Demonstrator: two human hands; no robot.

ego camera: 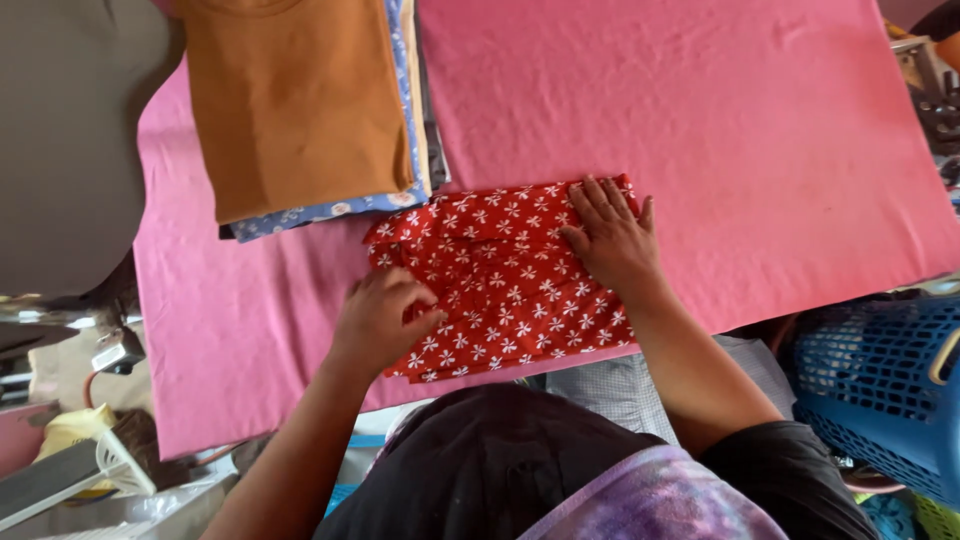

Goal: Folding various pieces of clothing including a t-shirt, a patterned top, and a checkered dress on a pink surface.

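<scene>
Red white-flowered folded cloth [490, 285]: lying on pink table cover [760, 130].
Left hand [380, 320]: fingers curling, pinching its near-left edge.
Right hand [612, 238]: fingers spreading, pressing flat.
Far left: orange folded garment [295, 100] stacking over blue floral fabric [320, 212].

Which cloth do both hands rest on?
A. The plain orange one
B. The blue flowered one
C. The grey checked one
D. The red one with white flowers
D: the left hand and the right hand both lie on the red cloth, which sits folded on the pink cover; the orange cloth lies apart, untouched.
</scene>
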